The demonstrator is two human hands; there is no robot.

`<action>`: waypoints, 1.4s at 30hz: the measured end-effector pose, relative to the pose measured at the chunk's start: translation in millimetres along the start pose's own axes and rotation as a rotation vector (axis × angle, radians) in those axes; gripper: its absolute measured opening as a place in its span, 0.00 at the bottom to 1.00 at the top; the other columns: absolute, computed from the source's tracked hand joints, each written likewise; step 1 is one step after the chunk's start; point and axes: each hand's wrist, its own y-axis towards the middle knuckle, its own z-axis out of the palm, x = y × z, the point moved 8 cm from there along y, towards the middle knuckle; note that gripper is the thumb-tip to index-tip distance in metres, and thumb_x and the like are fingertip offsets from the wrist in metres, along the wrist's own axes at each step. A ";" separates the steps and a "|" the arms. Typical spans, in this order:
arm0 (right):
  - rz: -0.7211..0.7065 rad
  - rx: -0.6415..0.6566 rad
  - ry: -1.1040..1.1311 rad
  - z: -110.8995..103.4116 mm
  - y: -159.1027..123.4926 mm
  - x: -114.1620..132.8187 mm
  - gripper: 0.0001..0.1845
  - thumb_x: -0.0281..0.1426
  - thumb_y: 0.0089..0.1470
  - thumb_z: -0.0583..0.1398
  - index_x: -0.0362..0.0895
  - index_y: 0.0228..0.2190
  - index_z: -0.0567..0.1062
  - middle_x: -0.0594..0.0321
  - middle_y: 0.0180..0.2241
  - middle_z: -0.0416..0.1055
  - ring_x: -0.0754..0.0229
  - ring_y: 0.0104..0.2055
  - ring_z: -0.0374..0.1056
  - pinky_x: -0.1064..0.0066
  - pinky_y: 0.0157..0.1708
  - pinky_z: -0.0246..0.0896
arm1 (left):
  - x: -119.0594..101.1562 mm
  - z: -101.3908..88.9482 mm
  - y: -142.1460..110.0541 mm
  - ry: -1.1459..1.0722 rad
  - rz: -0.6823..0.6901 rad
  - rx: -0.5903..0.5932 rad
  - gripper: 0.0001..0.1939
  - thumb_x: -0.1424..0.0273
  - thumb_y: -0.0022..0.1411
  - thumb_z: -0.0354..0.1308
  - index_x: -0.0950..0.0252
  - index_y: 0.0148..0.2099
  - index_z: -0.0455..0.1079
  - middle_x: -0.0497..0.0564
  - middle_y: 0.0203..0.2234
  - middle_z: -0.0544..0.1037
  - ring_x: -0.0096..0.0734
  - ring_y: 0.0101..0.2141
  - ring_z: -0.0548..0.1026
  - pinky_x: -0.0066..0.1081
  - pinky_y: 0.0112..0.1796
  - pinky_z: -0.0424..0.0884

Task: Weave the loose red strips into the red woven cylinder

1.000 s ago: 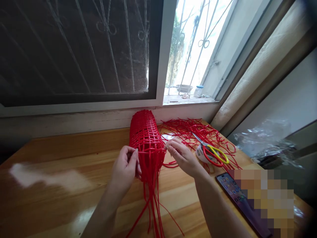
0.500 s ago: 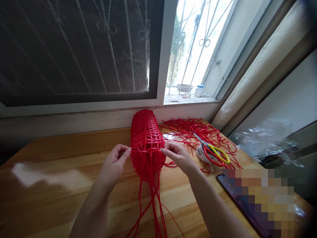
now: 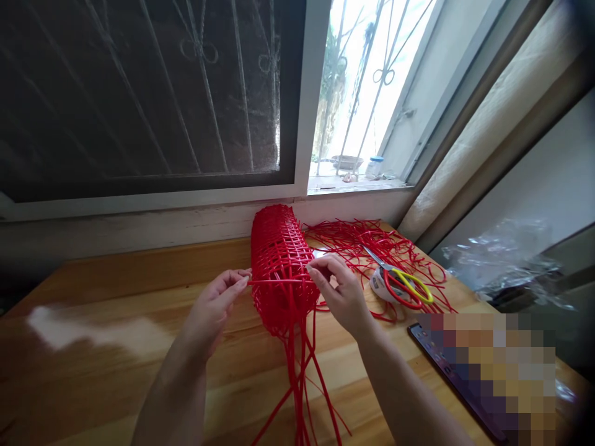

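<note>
A red woven basket [image 3: 279, 248] of plastic strips lies on its side on the wooden table, its far end by the window wall. Long loose strips [image 3: 297, 378] hang from its near end toward me. My left hand [image 3: 223, 300] pinches the end of a red strip [image 3: 274, 282] just left of the basket. That strip runs straight and taut across the weave. On the basket's right side, my right hand [image 3: 337, 288] has its thumb and forefinger close together at the weave near the strip's other end. Whatever lies between those fingertips is too small to make out.
A heap of loose red strips [image 3: 372, 235] spreads at the back right. Scissors [image 3: 404, 285] with red and yellow handles rest on a white roll [image 3: 379, 285]. A phone [image 3: 446, 371], partly blurred out, lies at the right. Clear plastic wrap [image 3: 511, 260] sits beyond the table's right edge.
The basket has turned and shifted slightly right. The strip from my left hand now stretches straight across it, and my right hand has moved a little right and up. The hanging strips swung right.
</note>
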 end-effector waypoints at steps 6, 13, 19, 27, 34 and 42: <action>-0.079 0.148 -0.049 14.2 3.1 32.0 0.10 0.34 0.57 0.55 0.48 0.39 0.75 0.62 0.33 0.72 0.62 0.36 0.65 0.68 0.39 0.59 | -2.9 19.4 -6.3 -0.046 0.098 -0.045 0.12 0.64 0.43 0.65 0.65 0.25 0.67 0.44 0.25 0.71 0.23 0.30 0.66 0.23 0.36 0.62; 0.092 0.214 0.045 20.6 12.3 17.5 0.12 0.38 0.51 0.60 0.43 0.22 0.69 0.67 0.22 0.65 0.66 0.26 0.58 0.73 0.27 0.53 | -5.5 34.4 -18.3 0.229 0.282 -0.111 0.12 0.61 0.51 0.60 0.65 0.31 0.69 0.47 0.28 0.71 0.28 0.31 0.68 0.27 0.36 0.64; 0.287 0.142 0.385 8.4 8.3 -2.2 0.17 0.42 0.51 0.59 0.43 0.20 0.63 0.71 0.19 0.55 0.69 0.21 0.49 0.75 0.22 0.47 | 10.3 64.6 -33.2 0.631 0.147 0.108 0.17 0.57 0.57 0.53 0.63 0.40 0.74 0.50 0.29 0.77 0.32 0.31 0.71 0.29 0.35 0.64; 0.342 0.239 0.300 4.8 -0.9 -5.8 0.15 0.40 0.47 0.62 0.43 0.20 0.66 0.69 0.20 0.59 0.69 0.22 0.51 0.75 0.21 0.47 | 45.2 85.7 -25.3 0.408 0.001 0.173 0.25 0.59 0.54 0.57 0.72 0.47 0.70 0.39 0.14 0.57 0.20 0.17 0.53 0.23 0.19 0.51; 0.374 0.258 0.349 5.2 -4.0 -13.8 0.15 0.38 0.47 0.61 0.43 0.20 0.64 0.70 0.20 0.58 0.69 0.22 0.51 0.75 0.21 0.48 | 55.4 94.6 -26.9 0.226 -0.059 0.192 0.26 0.57 0.51 0.60 0.74 0.45 0.70 0.37 0.12 0.53 0.17 0.15 0.49 0.22 0.17 0.46; 0.318 0.249 0.133 -0.5 -5.0 -9.6 0.11 0.33 0.47 0.59 0.43 0.20 0.63 0.70 0.19 0.58 0.69 0.22 0.52 0.76 0.21 0.47 | 51.8 87.8 -23.0 0.118 -0.076 0.076 0.24 0.56 0.44 0.63 0.70 0.37 0.72 0.39 0.11 0.60 0.17 0.12 0.54 0.21 0.15 0.50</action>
